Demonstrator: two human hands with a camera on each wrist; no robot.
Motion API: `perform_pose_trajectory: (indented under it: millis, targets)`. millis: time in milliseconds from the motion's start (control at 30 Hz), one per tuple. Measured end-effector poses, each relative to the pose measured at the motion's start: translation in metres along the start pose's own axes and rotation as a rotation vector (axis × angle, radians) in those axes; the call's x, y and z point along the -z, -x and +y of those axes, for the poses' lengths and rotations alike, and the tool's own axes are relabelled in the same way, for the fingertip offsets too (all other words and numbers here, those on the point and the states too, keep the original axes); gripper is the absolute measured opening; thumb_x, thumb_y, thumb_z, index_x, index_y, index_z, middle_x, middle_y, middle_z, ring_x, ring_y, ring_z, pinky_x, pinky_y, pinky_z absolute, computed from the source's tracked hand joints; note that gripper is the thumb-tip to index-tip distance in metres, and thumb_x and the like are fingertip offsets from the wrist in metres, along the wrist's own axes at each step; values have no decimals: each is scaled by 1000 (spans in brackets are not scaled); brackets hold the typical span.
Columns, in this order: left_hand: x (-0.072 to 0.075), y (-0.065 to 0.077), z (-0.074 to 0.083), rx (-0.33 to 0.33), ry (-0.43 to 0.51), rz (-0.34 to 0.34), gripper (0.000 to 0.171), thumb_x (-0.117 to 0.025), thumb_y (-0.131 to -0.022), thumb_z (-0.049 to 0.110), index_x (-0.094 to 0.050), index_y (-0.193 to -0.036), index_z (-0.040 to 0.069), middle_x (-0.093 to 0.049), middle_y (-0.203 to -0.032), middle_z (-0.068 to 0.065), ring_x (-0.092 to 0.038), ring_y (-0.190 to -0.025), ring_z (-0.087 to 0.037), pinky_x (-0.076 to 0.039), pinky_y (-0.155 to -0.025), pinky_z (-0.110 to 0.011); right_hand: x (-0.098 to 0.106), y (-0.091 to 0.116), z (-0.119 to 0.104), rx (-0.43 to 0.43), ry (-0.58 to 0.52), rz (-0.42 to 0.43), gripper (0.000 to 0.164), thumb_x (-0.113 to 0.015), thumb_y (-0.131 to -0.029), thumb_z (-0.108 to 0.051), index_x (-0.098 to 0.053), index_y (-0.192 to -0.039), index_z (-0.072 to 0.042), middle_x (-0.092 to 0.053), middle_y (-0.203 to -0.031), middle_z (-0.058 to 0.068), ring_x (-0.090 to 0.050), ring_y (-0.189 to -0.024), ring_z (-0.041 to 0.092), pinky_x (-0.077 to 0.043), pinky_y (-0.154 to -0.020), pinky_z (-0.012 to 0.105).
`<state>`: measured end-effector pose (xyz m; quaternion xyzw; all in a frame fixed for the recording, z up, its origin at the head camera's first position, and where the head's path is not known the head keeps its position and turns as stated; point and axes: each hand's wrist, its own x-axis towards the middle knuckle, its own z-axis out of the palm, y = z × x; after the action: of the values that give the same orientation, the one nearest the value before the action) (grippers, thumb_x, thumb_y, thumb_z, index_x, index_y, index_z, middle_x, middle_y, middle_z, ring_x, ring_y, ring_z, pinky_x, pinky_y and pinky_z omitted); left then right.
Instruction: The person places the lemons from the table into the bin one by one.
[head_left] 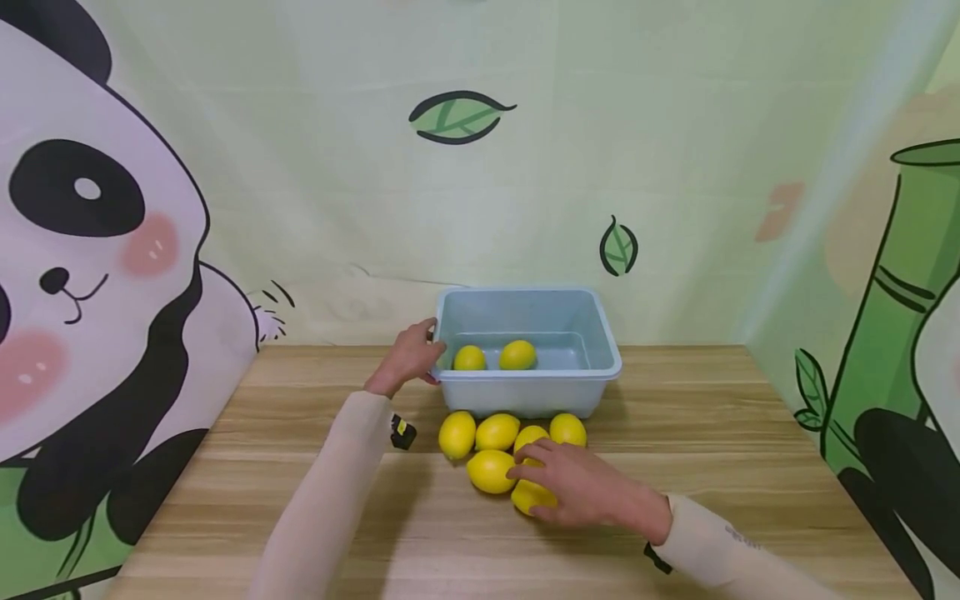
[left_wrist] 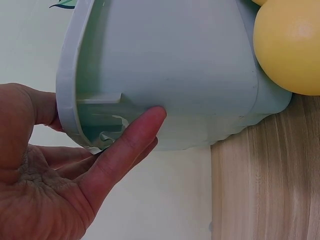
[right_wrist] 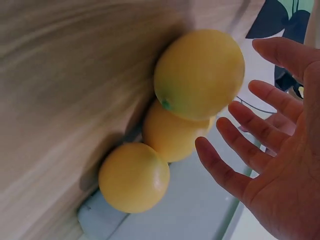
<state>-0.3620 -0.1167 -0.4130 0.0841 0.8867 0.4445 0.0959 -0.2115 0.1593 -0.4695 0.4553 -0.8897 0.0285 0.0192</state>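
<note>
My left hand grips the left end of a light blue plastic bin. In the left wrist view, the fingers lie around the bin's rim and against its outer wall. Two yellow lemons lie inside, one at the left and another lemon beside it. Several more lemons are grouped on the table in front of the bin. Over the right side of this group hovers my right hand, its fingers spread and slightly bent. The right wrist view shows a lemon just off the fingertips, with nothing in the palm.
The wood-grain table runs back to a pale green wall cloth printed with leaves, bamboo and a panda. The bin stands near the table's back edge, close to the cloth. A black wrist device shows at the left sleeve.
</note>
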Motion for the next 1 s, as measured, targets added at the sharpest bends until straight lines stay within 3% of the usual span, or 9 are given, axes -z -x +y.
perform_pose_trajectory:
  millis: [233,600,1000]
  targets:
    - [1,1,1,-11,-18,4,58,-46,-98,15,-29,-152,4,-49,-141,-27,-65,-106,-40,-62,-67,-42,-11,3,-1,14,-18,-9,45,-72,-86,-39,-62,-127,-22,-59,-125,-2,-57,-110,17,-53,-93,34]
    - [-1,-1,-2,0,-19,3,61,-47,-98,19,-27,-154,5,-48,-143,-25,-64,-107,-39,-62,-60,-32,-23,8,-10,54,-54,-57,47,-73,-85,-38,-61,-128,-24,-58,-124,-2,-56,-107,13,-53,-89,33]
    - [-1,-2,-2,8,-4,1,61,-47,-98,19,-26,-154,6,-47,-144,-25,-64,-108,-40,-62,-69,-42,-37,8,-14,111,-54,-54,26,-70,-87,-38,-63,-110,-28,-56,-106,-8,-51,-92,8,-46,-71,19]
